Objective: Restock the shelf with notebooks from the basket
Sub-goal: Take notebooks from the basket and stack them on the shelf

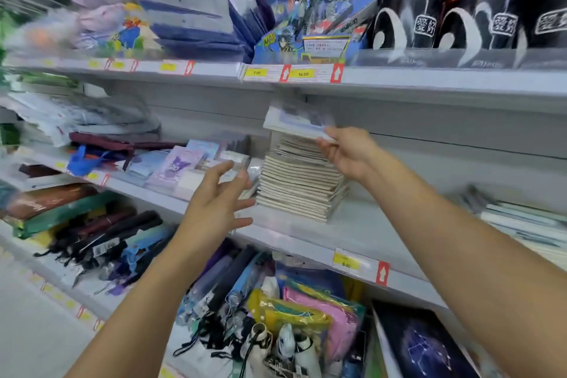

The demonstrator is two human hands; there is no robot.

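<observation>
From the head camera, two bare arms reach out to a shop shelf [362,224]. The right hand [346,152] grips a small bunch of wrapped notebooks [296,120]. Its thumb sits on top and its fingers curl under the near edge. The bunch is tilted and blurry. It hangs just above a tall stack of notebooks [302,184] with cream-coloured edges. That stack stands on the shelf, right under the right hand and a bit to its left. I cannot tell if the bunch touches the top of the stack.

The left hand [219,199] holds nothing. Its fingers are spread and loose, and they point at the stack. The fingertips are just beside the bottom left side of the stack, but I cannot tell if they touch it.

Past the left hand, further back on the same shelf, lie small cartoon notebooks [178,166] in pale purple and blue. Below both hands, on the next shelf down, are folded umbrellas [101,236] and bright plastic pouches [319,313]. Under the right arm is a yellow price tag [346,262] with a red arrow next to it. High above the right hand stand black pen holders [408,21] with white marks. No basket shows in this view
</observation>
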